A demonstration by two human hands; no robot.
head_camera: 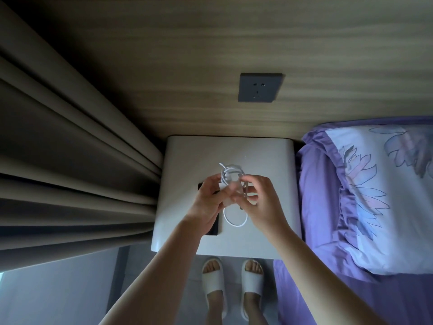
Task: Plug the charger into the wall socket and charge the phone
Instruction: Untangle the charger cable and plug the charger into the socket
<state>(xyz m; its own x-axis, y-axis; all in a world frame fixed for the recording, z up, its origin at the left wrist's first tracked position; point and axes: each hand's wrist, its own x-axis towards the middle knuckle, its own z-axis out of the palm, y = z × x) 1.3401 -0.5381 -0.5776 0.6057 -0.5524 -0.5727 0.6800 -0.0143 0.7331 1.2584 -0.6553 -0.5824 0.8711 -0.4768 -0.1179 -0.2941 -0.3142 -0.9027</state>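
above the nightstand (269, 160), both hands (210, 195) (260, 200) grip the coiled white charger cable (234, 174).

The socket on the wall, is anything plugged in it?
Empty. The dark grey square wall socket on the wood panel shows bare slots, and both hands hold the coiled white charger cable over the white nightstand.

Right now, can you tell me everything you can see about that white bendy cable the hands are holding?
The thin white charging cable looks like smooth plastic or rubber. It is bunched in loose coils, with one loop hanging down toward the pale bedside table. One short end sticks up at the top. The left hand and right hand both pinch it, holding it above the table. A white block, probably the charger plug, shows between the fingers. Nothing is plugged into the grey wall socket yet.
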